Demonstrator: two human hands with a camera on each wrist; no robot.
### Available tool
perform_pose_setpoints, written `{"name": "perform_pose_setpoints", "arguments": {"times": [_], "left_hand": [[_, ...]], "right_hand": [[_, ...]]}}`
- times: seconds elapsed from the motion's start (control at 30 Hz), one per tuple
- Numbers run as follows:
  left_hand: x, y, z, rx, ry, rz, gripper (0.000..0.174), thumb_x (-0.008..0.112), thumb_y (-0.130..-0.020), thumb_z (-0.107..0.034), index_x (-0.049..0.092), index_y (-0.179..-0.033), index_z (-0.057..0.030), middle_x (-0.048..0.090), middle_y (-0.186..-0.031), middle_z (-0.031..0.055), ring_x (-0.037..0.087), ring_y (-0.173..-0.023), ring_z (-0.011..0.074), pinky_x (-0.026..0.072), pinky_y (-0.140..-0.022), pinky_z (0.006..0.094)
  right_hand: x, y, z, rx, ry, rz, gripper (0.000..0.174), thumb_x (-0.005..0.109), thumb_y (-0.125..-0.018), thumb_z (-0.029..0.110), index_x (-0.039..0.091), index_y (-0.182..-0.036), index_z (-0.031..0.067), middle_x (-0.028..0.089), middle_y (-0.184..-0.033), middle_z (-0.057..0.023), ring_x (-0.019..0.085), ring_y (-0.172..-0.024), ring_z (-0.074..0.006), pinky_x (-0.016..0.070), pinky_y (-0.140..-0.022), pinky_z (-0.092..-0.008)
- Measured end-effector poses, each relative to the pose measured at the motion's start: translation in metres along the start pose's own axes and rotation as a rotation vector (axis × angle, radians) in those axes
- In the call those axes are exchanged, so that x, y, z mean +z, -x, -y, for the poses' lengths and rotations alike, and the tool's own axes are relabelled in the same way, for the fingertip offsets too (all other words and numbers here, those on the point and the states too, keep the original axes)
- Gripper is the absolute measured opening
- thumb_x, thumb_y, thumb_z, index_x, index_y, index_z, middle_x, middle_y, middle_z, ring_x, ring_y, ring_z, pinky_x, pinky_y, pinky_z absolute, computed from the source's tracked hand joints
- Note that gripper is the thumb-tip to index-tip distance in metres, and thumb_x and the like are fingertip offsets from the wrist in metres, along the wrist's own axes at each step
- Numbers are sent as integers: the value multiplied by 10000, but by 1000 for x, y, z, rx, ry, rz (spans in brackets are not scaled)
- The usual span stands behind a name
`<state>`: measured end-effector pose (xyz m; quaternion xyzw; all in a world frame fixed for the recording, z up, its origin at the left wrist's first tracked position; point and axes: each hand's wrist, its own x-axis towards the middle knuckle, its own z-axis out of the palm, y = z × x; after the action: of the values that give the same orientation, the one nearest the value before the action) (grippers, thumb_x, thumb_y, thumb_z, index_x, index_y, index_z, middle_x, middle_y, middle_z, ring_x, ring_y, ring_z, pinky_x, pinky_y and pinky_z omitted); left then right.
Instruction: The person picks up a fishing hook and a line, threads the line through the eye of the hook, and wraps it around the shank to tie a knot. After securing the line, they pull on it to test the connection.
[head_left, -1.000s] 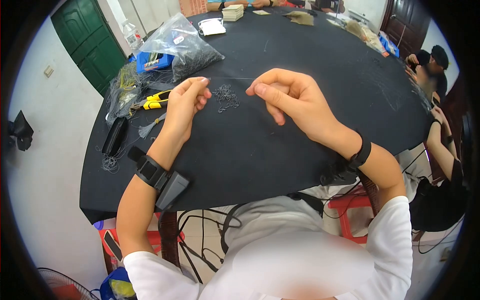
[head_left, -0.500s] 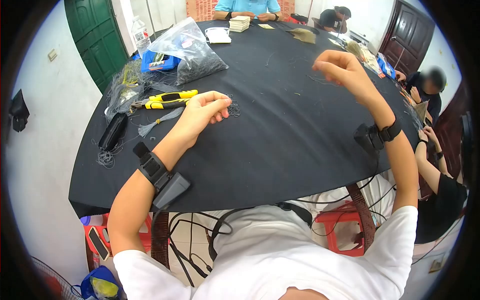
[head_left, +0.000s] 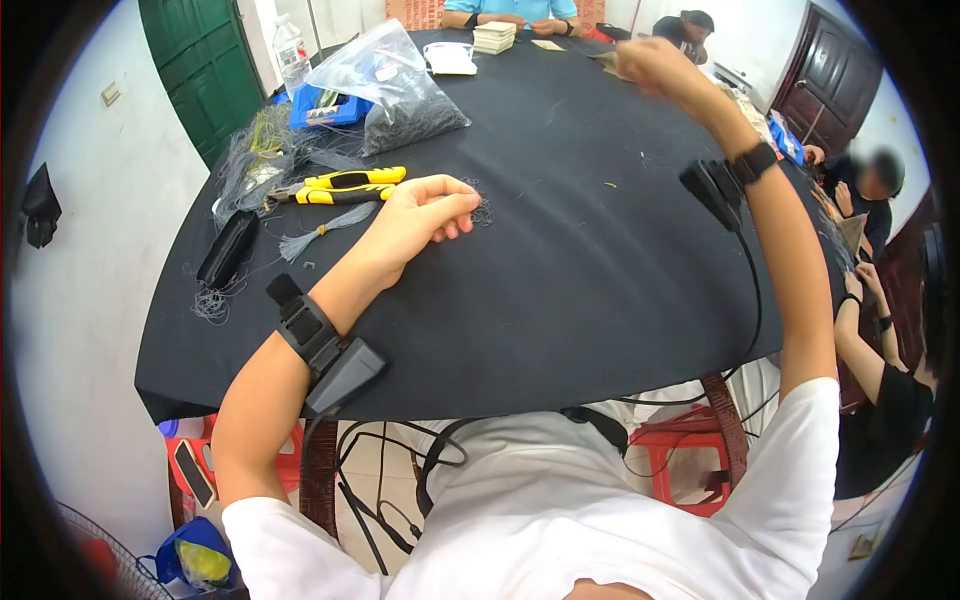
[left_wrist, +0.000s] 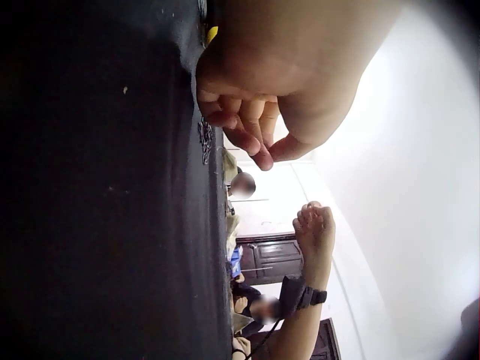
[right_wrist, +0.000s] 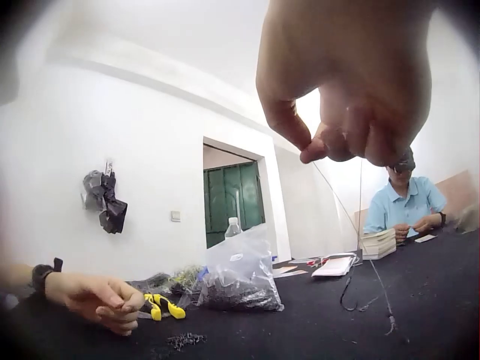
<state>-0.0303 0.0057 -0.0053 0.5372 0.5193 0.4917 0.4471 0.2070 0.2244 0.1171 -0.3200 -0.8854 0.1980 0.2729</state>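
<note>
Raised farther toward the far side of the counter (head_left: 560,310) than half a second ago, the right hand (head_left: 668,75) is now up to the right of the plastic bag (head_left: 405,110) in the head view, while the left hand (head_left: 425,215) has barely shifted. In the right wrist view, the right hand's thumb and fingers are clamped on a fine thread (right_wrist: 376,274), which hangs beneath them to the right of the bag. The left hand, on the near side of the bag, has its thumb and forefinger tips together; I cannot tell whether anything fine lies between them. Beside its fingertips, nearer than the bag, is a small dark heap (head_left: 484,211). Yellow-and-black pliers (head_left: 350,190) lie on the bag's near side, just left of that hand, with a tied bundle (head_left: 325,230) nearer still. A blue box (head_left: 330,112) sits against the bag's left side.
</note>
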Motion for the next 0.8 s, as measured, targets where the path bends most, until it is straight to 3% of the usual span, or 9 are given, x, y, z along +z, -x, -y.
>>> {"name": "perform_pose_setpoints", "arguments": {"times": [0.07, 0.17, 0.27, 0.37, 0.47, 0.6, 0.7, 0.77, 0.8], "left_hand": [[1, 1, 1, -22, -1, 0, 126, 578, -860, -219, 599, -860, -95, 544, -709, -43, 463, -640, 20, 351, -587, 161], [0, -1, 0, -31, 1, 14, 136, 583, -856, -224, 602, -871, -90, 549, -717, -38, 468, -647, 23, 355, -594, 166], [1, 0, 0, -16, 2, 37, 162, 589, -849, -237, 605, -885, -80, 555, -724, -29, 479, -659, 30, 360, -602, 171], [1, 1, -1, -16, 12, 36, 207, 597, -842, -258, 607, -905, -61, 564, -734, -15, 496, -678, 40, 365, -613, 175], [1, 2, 1, 9, 3, 64, 213, 601, -840, -263, 608, -910, -62, 566, -740, -15, 498, -680, 40, 366, -612, 173], [2, 2, 0, 29, -10, 43, 198, 600, -842, -254, 607, -901, -65, 565, -738, -17, 494, -676, 38, 365, -605, 174], [2, 2, -1, 25, -31, 30, 179, 597, -846, -244, 603, -891, -71, 562, -732, -21, 489, -669, 34, 363, -598, 173], [2, 2, -1, 17, -61, 33, 165, 594, -849, -240, 602, -885, -79, 558, -722, -26, 483, -657, 30, 361, -589, 168], [3, 2, -2, 6, -55, 29, 160, 594, -847, -236, 603, -877, -79, 557, -716, -28, 482, -651, 30, 359, -584, 167]], "right_hand": [[9, -21, 19, 47, 82, 51, 237, 509, -815, 282, 577, -765, 60, 446, -643, 20, 401, -559, -72, 330, -487, -228], [25, -77, 1, 204, -329, 8, 290, 632, -819, 295, 522, -599, 142, 434, -511, 70, 350, -423, -40, 241, -381, -210], [30, -116, -12, 324, 198, -25, 622, 538, -789, 518, 582, -1000, -66, 611, -791, -173, 599, -684, -258, 485, -570, -351], [31, -116, -15, 281, 129, -99, 655, 637, -717, 538, 598, -1010, -46, 601, -865, -189, 597, -744, -281, 492, -606, -386], [25, -92, -5, 132, 188, -139, 488, 596, -760, 470, 623, -789, -16, 580, -644, -102, 528, -586, -175, 406, -532, -318], [-3, -32, 9, -223, 350, 87, 321, 517, -822, 306, 606, -868, 0, 568, -751, -68, 543, -696, -157, 449, -628, -298], [-67, -21, -53, 201, 773, 205, 323, 518, -807, 279, 635, -936, 7, 627, -789, -105, 587, -724, -193, 474, -657, -323], [-117, -12, -142, 309, 968, 303, 244, 533, -764, 150, 658, -917, 7, 659, -760, -123, 613, -676, -207, 493, -665, -315], [-125, 17, -137, 172, 1006, 362, 226, 526, -743, 96, 659, -900, 4, 662, -779, -126, 623, -701, -197, 494, -670, -315]]}}
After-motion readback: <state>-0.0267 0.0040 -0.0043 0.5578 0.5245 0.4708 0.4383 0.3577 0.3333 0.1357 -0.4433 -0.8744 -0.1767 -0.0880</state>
